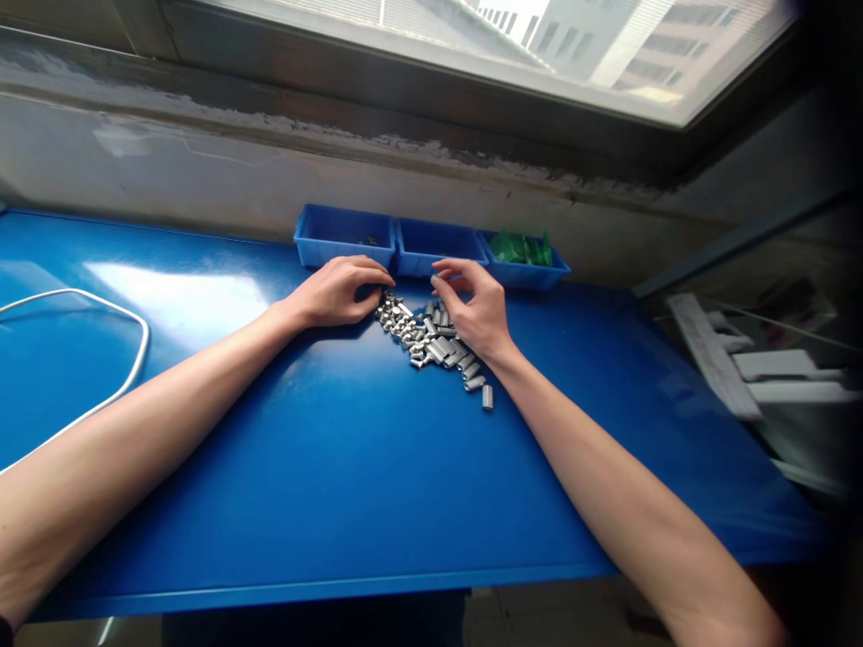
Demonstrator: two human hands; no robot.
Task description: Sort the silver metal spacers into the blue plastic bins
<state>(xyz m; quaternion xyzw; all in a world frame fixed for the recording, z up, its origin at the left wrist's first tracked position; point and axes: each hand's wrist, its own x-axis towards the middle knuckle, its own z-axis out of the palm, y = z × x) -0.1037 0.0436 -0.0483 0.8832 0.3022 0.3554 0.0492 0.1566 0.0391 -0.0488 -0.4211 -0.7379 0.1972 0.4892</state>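
Head: metal parts (438, 350) on blue table (337, 494); window (526, 54) beyond.

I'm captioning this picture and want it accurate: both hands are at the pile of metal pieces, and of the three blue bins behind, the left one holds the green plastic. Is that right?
Not quite: the head view shows the green plastic in the right bin. Both hands, left hand and right hand, are at the pile of metal pieces.
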